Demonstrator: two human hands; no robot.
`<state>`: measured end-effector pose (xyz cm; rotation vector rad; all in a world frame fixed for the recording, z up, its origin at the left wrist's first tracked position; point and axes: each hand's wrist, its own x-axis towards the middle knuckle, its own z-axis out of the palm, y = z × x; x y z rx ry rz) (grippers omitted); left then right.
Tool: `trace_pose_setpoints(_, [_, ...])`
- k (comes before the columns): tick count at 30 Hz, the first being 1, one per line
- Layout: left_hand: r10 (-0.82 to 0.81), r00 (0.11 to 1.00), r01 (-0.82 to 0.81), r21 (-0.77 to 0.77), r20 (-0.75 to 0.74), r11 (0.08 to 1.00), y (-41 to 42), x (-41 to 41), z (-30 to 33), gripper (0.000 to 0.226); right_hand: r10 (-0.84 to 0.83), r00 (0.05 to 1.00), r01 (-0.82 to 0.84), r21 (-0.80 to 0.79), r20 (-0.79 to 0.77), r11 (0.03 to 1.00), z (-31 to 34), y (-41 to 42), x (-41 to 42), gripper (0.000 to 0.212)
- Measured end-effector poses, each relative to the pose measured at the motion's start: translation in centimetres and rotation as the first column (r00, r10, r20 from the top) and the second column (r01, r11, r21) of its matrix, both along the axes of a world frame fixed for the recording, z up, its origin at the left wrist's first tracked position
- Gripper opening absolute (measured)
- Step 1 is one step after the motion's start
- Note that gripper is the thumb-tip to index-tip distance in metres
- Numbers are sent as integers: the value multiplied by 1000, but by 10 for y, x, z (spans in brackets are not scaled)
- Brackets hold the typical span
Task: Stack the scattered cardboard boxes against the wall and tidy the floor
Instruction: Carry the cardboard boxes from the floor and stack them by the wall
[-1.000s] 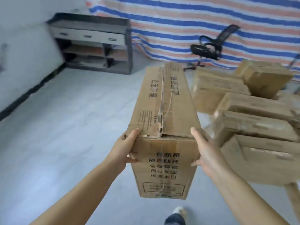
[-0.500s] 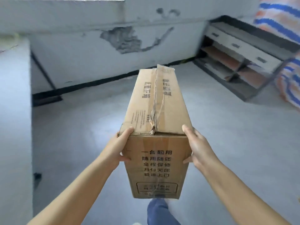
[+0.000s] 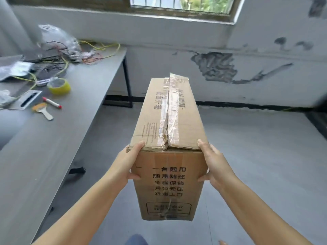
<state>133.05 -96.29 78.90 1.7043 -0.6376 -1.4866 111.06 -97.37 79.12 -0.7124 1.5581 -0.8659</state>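
Note:
A long brown cardboard box (image 3: 168,131) with a taped top seam and black print on its near end is carried in the air in front of me, pointing away toward the wall (image 3: 177,68). My left hand (image 3: 128,164) grips its near left corner, thumb on the end face and fingers round the side. On the near right corner my right hand (image 3: 214,165) holds it the same way. No other boxes are in view.
A grey table (image 3: 53,142) runs along the left, carrying a yellow tape roll (image 3: 59,86), a red-tipped marker (image 3: 51,102), a scraper (image 3: 43,110), wires and plastic bags. The peeling wall stands under a window (image 3: 180,4). Grey floor (image 3: 256,156) lies ahead and to the right.
I have turned left with the box: the box pile and striped tarp, then the shelf unit, left the view; the table and window wall came in. My grip is unchanged.

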Motion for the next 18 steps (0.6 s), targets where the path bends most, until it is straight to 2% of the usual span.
trace_pose_setpoints(7, [96,995,-93,74,-26,993,-93,28,-27,28,82,997,-82,26,-8,996,-26,-113,28,42])
trace_pose_setpoints(11, [67,997,-64,113,-28,992,-180,62,-38,31,50,998,-47,78,-29,996,-46,-197,61,59])
trace_pose_setpoints(18, [51,999,-48,172,-11,984,-317,113,-49,31,15,1000,-11,168,-22,986,-70,-326,112,57])
